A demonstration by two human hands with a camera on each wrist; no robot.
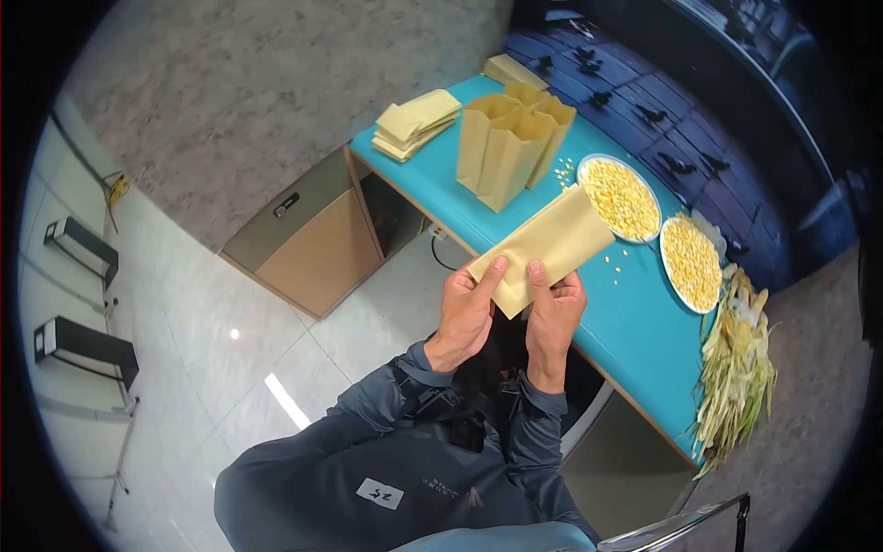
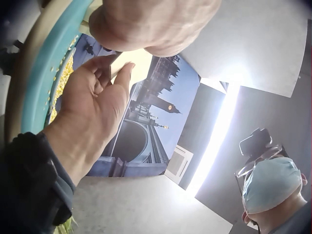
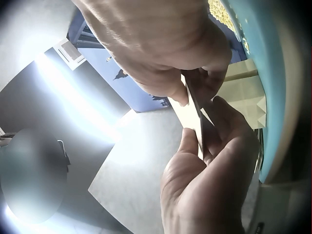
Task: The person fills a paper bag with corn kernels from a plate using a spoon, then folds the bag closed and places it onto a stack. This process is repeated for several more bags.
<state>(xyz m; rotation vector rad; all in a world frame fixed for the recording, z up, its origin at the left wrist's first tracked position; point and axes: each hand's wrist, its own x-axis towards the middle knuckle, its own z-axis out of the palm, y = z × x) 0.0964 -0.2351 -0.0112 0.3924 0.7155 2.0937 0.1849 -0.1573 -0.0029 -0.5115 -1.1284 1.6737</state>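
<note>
Both hands hold one flat, folded kraft paper bag (image 1: 556,241) over the front of the table. My left hand (image 1: 466,313) grips its near left corner, thumb on top and fingers beneath. At the near right edge, my right hand (image 1: 556,317) pinches the same bag the same way. The right wrist view shows the bag (image 3: 189,114) nearly edge-on between thumbs and fingers. Beyond it, several opened paper bags (image 1: 501,152) stand upright in a cluster. A stack of flat bags (image 1: 416,124) lies to their left.
Two white-rimmed plates of corn kernels, one nearer the back (image 1: 621,198) and one to the right (image 1: 692,265), sit on the teal table (image 1: 635,336). Loose kernels (image 1: 618,270) lie beside them. Corn husks (image 1: 736,368) hang over the right end. More flat bags (image 1: 511,70) lie at the back.
</note>
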